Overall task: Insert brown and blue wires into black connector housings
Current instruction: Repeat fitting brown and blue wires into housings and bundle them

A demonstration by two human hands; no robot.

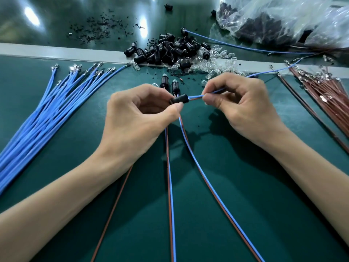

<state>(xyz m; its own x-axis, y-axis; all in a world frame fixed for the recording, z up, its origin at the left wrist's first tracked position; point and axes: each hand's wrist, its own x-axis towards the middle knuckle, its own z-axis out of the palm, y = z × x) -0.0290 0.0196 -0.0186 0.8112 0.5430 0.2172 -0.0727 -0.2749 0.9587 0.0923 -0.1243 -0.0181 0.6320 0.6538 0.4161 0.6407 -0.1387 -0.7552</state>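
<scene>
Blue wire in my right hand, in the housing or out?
In: the blue wire ends inside the black housing pinched by the left hand.

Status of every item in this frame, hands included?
Left hand: pinches black cylindrical connector housing.
Right hand: pinches blue wire and brown wire, both running into the housing.
Pile of black housings: loose, heaped.
Blue wire bundle: loose, fanned at left.
Brown wire bundle: loose, at right.
Clear plastic bag: lying crumpled, dark parts inside.
</scene>
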